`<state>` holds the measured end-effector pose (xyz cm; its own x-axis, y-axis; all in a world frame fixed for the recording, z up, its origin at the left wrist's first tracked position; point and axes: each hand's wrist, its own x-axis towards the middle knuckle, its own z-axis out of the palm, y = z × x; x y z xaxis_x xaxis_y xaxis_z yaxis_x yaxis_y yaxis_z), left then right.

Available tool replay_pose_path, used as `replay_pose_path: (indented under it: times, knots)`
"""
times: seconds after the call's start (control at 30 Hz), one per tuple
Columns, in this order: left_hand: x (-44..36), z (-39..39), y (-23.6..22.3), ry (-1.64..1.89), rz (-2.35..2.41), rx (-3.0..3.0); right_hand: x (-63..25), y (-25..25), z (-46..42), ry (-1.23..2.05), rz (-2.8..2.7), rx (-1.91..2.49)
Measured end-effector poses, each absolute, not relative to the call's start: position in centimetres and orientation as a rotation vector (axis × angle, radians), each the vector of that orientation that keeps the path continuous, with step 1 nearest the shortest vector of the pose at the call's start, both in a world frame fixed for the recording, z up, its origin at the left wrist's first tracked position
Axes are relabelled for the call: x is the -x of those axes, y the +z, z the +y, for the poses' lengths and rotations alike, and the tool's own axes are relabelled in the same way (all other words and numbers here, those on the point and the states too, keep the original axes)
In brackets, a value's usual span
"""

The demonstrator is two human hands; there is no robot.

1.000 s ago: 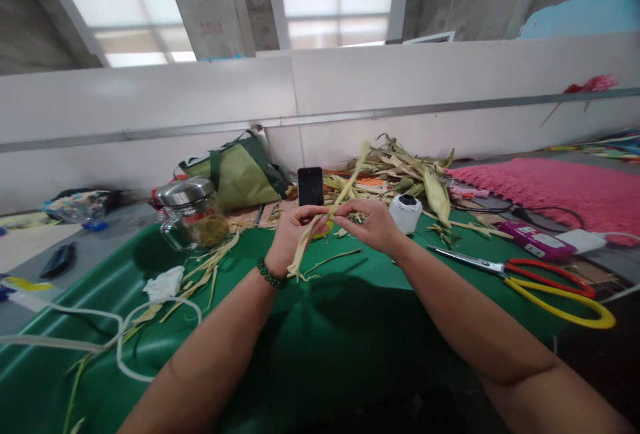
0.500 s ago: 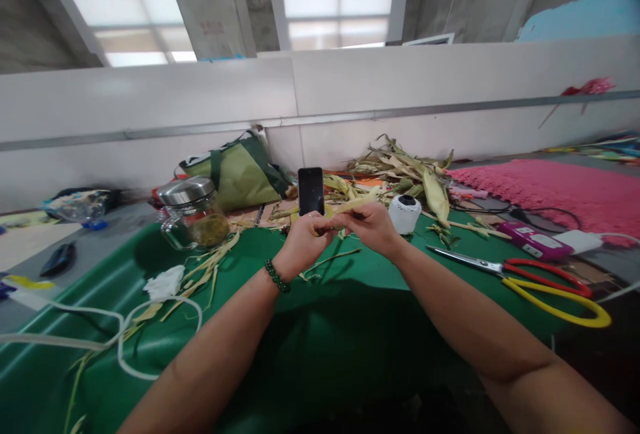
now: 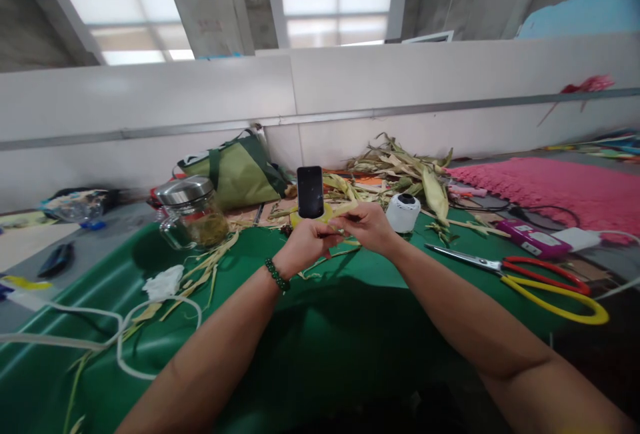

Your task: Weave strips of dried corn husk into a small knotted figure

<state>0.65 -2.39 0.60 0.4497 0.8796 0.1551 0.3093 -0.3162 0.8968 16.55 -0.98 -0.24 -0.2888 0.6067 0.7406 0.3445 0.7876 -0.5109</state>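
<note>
My left hand (image 3: 305, 245), with a green bead bracelet (image 3: 277, 275) on its wrist, is closed in a pinch. Its fingertips meet those of my right hand (image 3: 371, 226), which is also pinched. Between them is a narrow, pale corn husk strip (image 3: 344, 209), mostly covered by the fingers. Just behind stands a dark phone (image 3: 310, 192), propped upright at a yellowish roll of tape (image 3: 327, 214). A white thread cone (image 3: 403, 213) stands to the right of my right hand. Under my hands a thin dry stalk (image 3: 325, 261) lies on the green mat (image 3: 370, 272).
Red-and-yellow-handled scissors (image 3: 500, 266) lie at right, near a purple box (image 3: 533, 239) and pink fringed cloth (image 3: 560, 191). Corn husks (image 3: 400, 164) are heaped at the back. On the left are a glass jar (image 3: 193, 214), a green bag (image 3: 245, 174) and a looped white cable (image 3: 120, 334).
My hands have turned slightly against each other at the fingertips. The husk strip that stuck up over my right hand now shows less. My left hand has dropped a little.
</note>
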Motion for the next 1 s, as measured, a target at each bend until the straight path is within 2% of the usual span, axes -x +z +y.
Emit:
replay_pose_path:
  times: [0.23,0.4,0.53,1.0]
  knots:
    - [-0.2,-2.7,1.0,0.662,0.871,-1.513,-16.6,0.1,-1.2,0.539,-1.897,0.734]
    - [0.2,-2.3,1.0,0.675,0.817,-1.415,-17.3,0.5,-1.1,0.403,-1.934,0.739]
    - [0.4,-2.2,1.4,0.720,0.906,-1.366,-18.4,1.0,-0.8,0.549,-2.144,0.789]
    - [1.2,-2.3,2.0,0.617,0.911,-1.596,-19.5,1.3,-0.4,0.521,-2.229,0.613]
